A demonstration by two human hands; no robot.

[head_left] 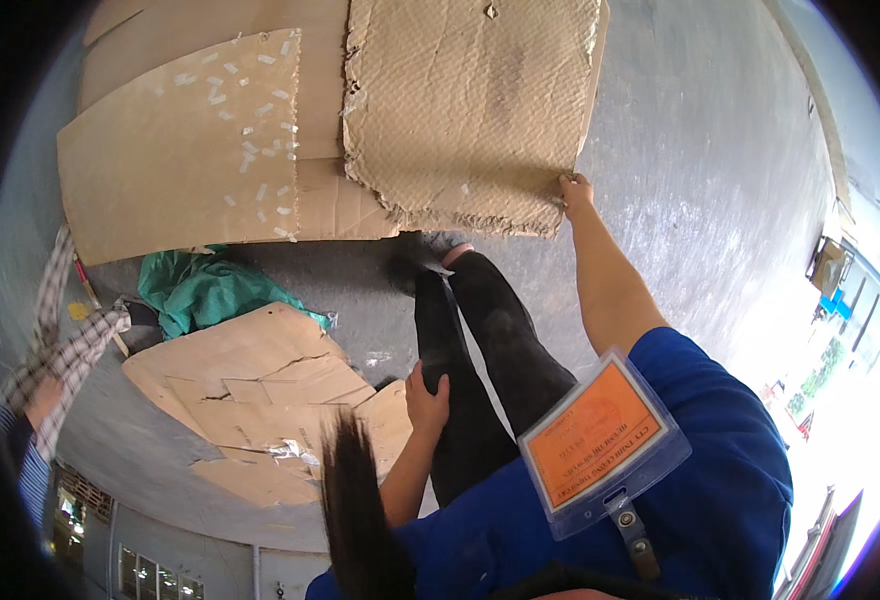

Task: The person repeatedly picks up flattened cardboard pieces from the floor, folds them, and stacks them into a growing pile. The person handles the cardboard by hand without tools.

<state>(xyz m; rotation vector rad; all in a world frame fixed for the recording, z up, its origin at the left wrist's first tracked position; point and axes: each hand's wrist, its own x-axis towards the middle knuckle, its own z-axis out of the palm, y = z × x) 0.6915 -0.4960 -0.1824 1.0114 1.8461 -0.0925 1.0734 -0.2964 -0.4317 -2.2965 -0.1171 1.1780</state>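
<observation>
My right hand [575,190] is stretched out ahead and grips the lower right corner of a torn, rough-surfaced cardboard sheet [470,110] that is raised off the floor. My left hand [427,400] rests flat on my left thigh [460,400], which is in black trousers. An orange badge [600,440] in a clear holder hangs from my blue shirt. A second cardboard sheet [180,150] dotted with bits of white tape lies to the left of the held one.
Flattened cardboard pieces [260,390] lie on the grey concrete floor [700,180] at my left. A green cloth [200,290] lies behind them. Another person's checked sleeve [70,350] shows at the far left edge. A strand of dark hair [360,510] hangs down.
</observation>
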